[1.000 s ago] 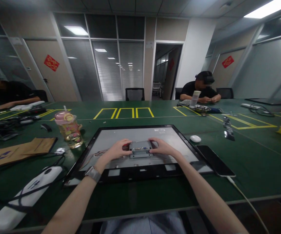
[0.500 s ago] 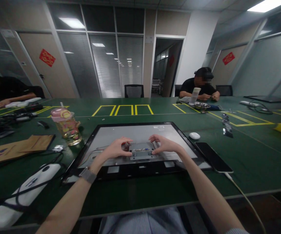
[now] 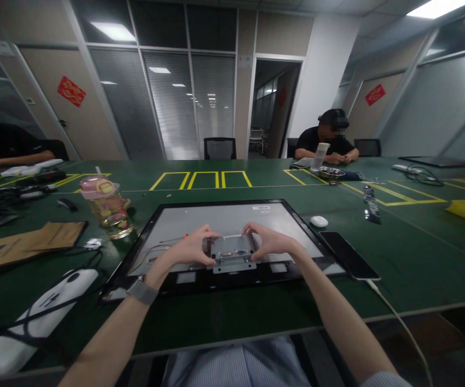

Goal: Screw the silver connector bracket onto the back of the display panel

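A metal bracket box with video ports (image 3: 232, 248) is held between both hands, over the near part of a monitor panel (image 3: 216, 215) lying face down in its black frame. My left hand (image 3: 194, 247) grips the box's left side, thumb at the front and fingers behind. Opposite it, my right hand (image 3: 270, 242) pinches the right side in the same way. The front of the box is tilted toward me, showing a blue connector and a flange with holes. Thin cables (image 3: 152, 251) run across the panel left of my left hand. The underside of the box is hidden.
A pink-lidded bottle (image 3: 106, 207), brown paper bag (image 3: 27, 242) and white power strip (image 3: 39, 317) are on the left. A phone (image 3: 349, 255) with its cable and a white earbud case (image 3: 319, 221) lie right. Two people sit across the green table (image 3: 200, 328).
The metal box has tipped so its top plate faces me more, and it sits slightly nearer to me. Both hands moved with it. The whole view has shifted a little.
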The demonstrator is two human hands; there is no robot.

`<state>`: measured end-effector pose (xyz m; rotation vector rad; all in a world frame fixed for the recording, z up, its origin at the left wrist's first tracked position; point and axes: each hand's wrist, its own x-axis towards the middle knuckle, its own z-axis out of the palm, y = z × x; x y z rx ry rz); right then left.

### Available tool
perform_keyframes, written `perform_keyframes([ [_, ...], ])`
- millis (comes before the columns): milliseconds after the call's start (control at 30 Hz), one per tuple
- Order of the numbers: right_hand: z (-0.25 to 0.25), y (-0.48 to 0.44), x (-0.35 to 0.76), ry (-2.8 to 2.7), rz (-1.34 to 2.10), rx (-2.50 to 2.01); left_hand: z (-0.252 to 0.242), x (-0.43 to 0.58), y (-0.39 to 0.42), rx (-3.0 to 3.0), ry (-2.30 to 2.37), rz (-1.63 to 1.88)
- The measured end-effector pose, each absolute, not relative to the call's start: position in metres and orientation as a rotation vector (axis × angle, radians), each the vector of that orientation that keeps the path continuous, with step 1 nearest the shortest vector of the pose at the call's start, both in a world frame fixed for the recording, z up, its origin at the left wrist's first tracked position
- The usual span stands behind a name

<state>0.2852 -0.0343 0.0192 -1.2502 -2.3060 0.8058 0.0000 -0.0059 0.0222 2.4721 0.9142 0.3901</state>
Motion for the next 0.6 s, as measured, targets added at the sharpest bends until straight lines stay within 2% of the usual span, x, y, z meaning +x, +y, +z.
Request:
perform_keyframes([
  [133,0.021,-0.036,0.282,-2.33,0.717,-1.25,0.023,0.001,-0.006,2.509,0.906,0.435],
  [600,0.023,-0.038,0.276,-2.39,0.731,-1.34,0.012,0.002,-0.003,2.545,0.932,0.366],
])
